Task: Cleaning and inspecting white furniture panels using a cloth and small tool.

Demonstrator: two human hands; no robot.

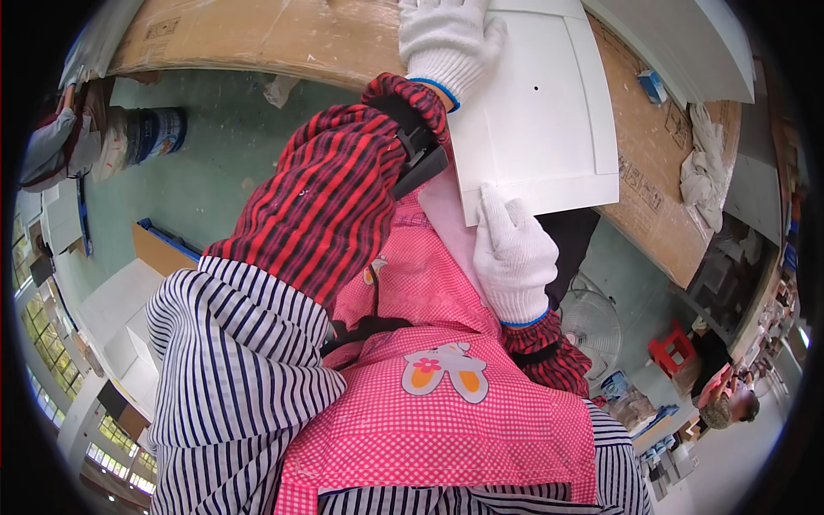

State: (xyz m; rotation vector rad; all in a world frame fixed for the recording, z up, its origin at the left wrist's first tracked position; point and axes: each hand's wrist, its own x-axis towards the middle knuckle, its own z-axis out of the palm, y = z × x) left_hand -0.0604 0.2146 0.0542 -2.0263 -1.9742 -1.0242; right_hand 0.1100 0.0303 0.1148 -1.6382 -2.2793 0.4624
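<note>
Pink gingham apron [446, 421] with a rabbit patch fills the near field, striped sleeves either side, red-black striped oversleeves above. I read both hands as steadying a white panel [549, 112] on the bench, so the step looks like positioning or holding it flat. Left hand [446, 39], knit cotton glove, lies palm-down on the panel's top left, fingers together and flat, not clamped. Right hand [513, 257], same glove, sits at the panel's near edge, fingers together, thumb pressed up onto the corner. Panel is smooth, matte, rectangular, with a raised border strip and one small drilled hole; it overhangs the brown cardboard-covered worktop [283, 34]. Next move, I judge, needs an even two-handed grip to avoid tipping. Crumpled rag [704, 163] lies well apart.
</note>
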